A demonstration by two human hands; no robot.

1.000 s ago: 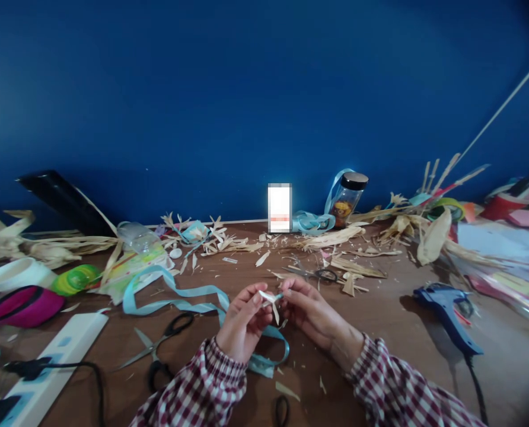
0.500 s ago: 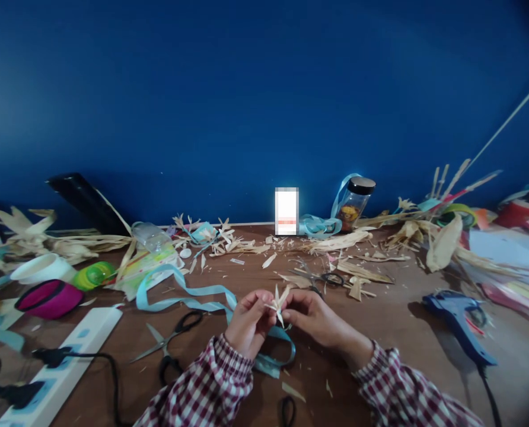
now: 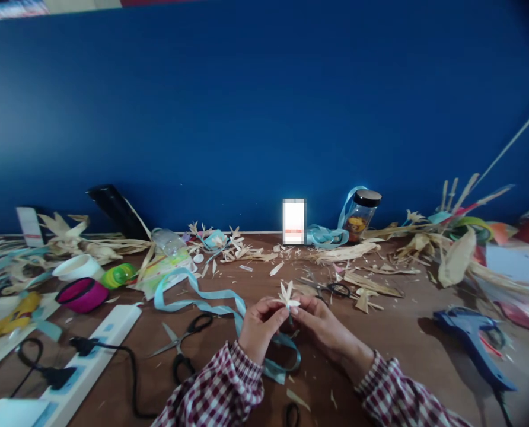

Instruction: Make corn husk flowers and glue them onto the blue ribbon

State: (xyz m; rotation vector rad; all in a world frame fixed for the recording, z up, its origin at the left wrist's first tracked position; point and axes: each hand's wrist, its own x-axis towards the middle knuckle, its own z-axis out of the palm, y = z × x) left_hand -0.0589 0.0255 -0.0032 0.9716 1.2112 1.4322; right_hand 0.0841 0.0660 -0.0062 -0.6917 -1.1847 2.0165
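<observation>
A small pale flower of dried husk petals (image 3: 286, 293) stands upright between my two hands, low in the middle of the view. My left hand (image 3: 260, 329) is closed, pinching the flower's base between thumb and fingers. From the other side my right hand (image 3: 329, 328) also grips it, its thumb against the bottom of the petals. A bit of blue-green shows under the petals, partly hidden by the thumbs. Light blue ribbon (image 3: 220, 295) winds across the table and passes beneath my left hand. Open scissors (image 3: 181, 344) lie left of that hand; another pair (image 3: 338, 289) lies beyond my right hand.
A blue glue gun (image 3: 473, 338) lies at the right, a white power strip (image 3: 99, 356) with plugs at the left. Husk scraps (image 3: 349, 252), a lidded jar (image 3: 363, 216) and a magenta ring-shaped roll (image 3: 82, 295) sit farther back. A blue wall (image 3: 247, 118) rises behind the table.
The flower has turned from tilted to upright, its petals now fanned upward. Both hands have closed in around its base. The camera view has shifted left and up slightly.
</observation>
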